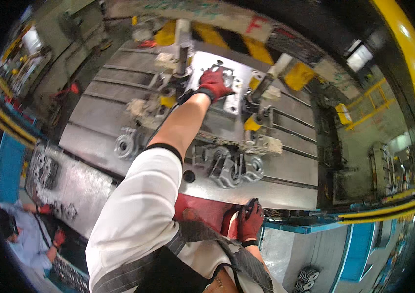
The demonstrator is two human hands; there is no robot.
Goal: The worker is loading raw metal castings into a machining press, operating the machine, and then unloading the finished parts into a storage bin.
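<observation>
My left arm stretches forward over the steel press bed (95,139). My left hand (214,84), in a red glove with a black cuff, is closed at a grey metal part (228,74) on the bright plate of the die (200,61). The glove hides much of that part and my fingertips. Down by the bed's front edge, my right hand (250,222) rests beside a red panel (207,210). Its red glove has dark fingertips; the fingers are stretched and a little apart, with nothing visible in them.
Grey ring-ended castings (227,168) lie near the bed's front, another (125,145) to the left. Yellow-marked posts (253,122) flank the die. A side table (78,188) holds more castings; a co-worker (29,234) in red gloves is there. Blue framing (310,227) borders the right.
</observation>
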